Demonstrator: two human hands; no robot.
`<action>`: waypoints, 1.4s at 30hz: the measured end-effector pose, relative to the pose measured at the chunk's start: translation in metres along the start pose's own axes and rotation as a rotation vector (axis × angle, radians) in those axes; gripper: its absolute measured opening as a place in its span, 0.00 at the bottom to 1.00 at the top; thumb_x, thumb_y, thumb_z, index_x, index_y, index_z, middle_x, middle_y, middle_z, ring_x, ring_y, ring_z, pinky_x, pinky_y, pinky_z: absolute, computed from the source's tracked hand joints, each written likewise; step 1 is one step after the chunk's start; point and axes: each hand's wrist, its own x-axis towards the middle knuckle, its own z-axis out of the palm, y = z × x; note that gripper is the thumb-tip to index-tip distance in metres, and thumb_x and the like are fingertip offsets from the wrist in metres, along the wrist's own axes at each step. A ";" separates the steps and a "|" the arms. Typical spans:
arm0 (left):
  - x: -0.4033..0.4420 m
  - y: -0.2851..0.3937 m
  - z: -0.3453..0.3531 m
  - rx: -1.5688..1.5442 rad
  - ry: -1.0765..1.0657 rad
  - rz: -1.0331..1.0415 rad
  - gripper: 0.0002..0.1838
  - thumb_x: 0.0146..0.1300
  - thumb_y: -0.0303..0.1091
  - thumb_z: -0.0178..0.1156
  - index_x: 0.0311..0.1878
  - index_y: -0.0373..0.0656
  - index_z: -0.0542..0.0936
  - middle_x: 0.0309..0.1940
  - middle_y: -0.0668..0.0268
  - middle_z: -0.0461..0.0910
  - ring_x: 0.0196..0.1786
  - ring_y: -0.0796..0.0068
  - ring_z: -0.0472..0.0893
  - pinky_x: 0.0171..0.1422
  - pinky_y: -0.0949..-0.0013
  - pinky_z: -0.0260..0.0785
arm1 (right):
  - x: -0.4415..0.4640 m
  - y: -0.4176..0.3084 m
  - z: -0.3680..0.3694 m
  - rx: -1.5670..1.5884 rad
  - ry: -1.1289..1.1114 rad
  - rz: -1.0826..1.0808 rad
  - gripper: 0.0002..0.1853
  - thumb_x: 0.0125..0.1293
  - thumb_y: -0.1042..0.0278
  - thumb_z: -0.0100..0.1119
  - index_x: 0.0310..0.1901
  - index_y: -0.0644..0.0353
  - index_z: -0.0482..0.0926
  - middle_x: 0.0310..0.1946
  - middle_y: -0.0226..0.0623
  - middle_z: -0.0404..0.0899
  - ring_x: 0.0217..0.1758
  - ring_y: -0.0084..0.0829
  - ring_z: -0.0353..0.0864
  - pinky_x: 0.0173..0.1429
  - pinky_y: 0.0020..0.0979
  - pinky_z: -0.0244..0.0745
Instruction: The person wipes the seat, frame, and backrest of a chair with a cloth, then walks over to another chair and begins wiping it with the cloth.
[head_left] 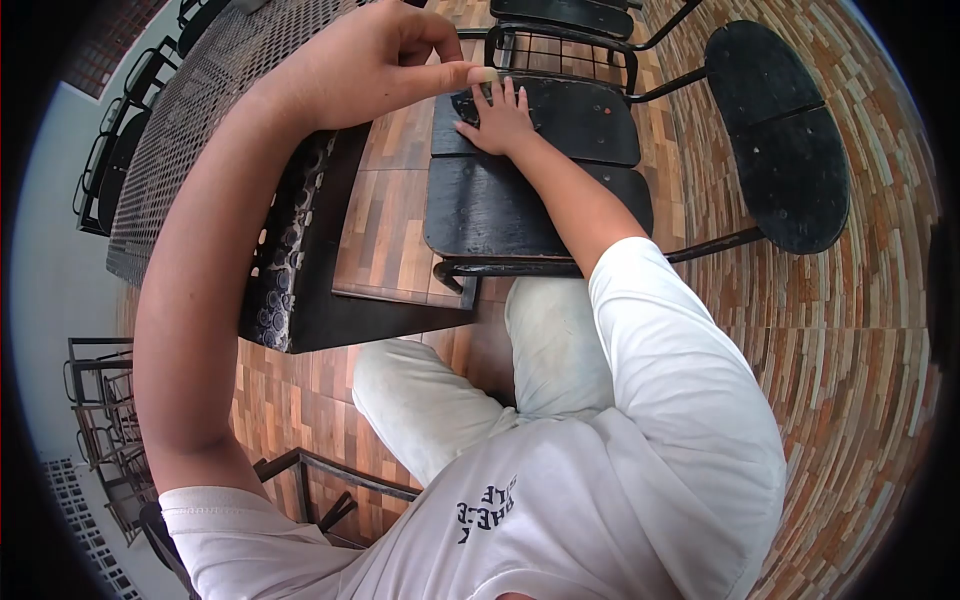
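My right hand lies with its fingers spread on the black wooden seat of a chair. Above and to the left of it, close to the camera, is my left hand. Its fingers are curled in and its thumb points right, the tip overlapping the view of my right fingertips; whether the two touch I cannot tell. Anything inside the left fingers is hidden or too small to make out. The chair has a metal frame, and its seat is made of boards with a gap between them.
A table with a metal mesh top stands at my left, its dark edge beside my left forearm. A black chair backrest is at the right. More chairs stand at the far left. The floor is wood-patterned.
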 end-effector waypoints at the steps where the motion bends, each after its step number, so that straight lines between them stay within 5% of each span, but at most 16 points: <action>1: 0.000 0.000 0.000 0.012 0.001 -0.002 0.21 0.73 0.52 0.68 0.41 0.39 0.85 0.19 0.76 0.69 0.23 0.85 0.65 0.27 0.74 0.55 | -0.016 -0.013 0.000 0.007 -0.021 -0.050 0.46 0.77 0.29 0.41 0.86 0.47 0.47 0.87 0.54 0.38 0.90 0.56 0.31 0.87 0.59 0.27; 7: -0.001 0.009 0.001 0.064 0.010 -0.012 0.21 0.73 0.51 0.68 0.40 0.39 0.84 0.19 0.76 0.68 0.22 0.85 0.64 0.27 0.74 0.55 | -0.127 -0.043 -0.009 0.081 -0.127 -0.258 0.39 0.80 0.36 0.44 0.85 0.42 0.51 0.85 0.58 0.43 0.89 0.59 0.38 0.87 0.58 0.35; 15: 0.000 0.011 0.002 0.097 0.007 -0.037 0.20 0.72 0.51 0.68 0.38 0.41 0.84 0.17 0.76 0.68 0.21 0.84 0.64 0.26 0.73 0.55 | -0.221 0.025 -0.033 0.089 -0.054 -0.174 0.37 0.80 0.40 0.47 0.84 0.47 0.57 0.84 0.60 0.48 0.88 0.60 0.43 0.87 0.59 0.39; 24: 0.002 0.017 0.000 0.139 0.013 -0.035 0.20 0.71 0.52 0.69 0.40 0.42 0.85 0.15 0.77 0.67 0.19 0.85 0.62 0.25 0.73 0.53 | -0.067 0.126 -0.005 -0.096 0.103 0.137 0.39 0.82 0.36 0.41 0.85 0.45 0.50 0.85 0.59 0.43 0.89 0.57 0.38 0.87 0.58 0.35; 33: 0.002 0.010 -0.002 0.046 0.031 -0.040 0.20 0.72 0.52 0.69 0.43 0.41 0.85 0.17 0.78 0.66 0.21 0.86 0.62 0.26 0.75 0.52 | 0.035 0.038 0.002 -0.044 0.096 0.175 0.43 0.78 0.31 0.41 0.86 0.46 0.50 0.86 0.55 0.40 0.89 0.57 0.36 0.87 0.59 0.31; 42: 0.001 0.005 0.002 -0.048 0.092 -0.012 0.19 0.73 0.50 0.68 0.43 0.41 0.85 0.17 0.79 0.66 0.21 0.87 0.62 0.26 0.74 0.51 | -0.096 -0.040 0.000 0.029 -0.037 -0.151 0.43 0.78 0.32 0.42 0.85 0.50 0.51 0.86 0.56 0.41 0.90 0.55 0.36 0.88 0.56 0.32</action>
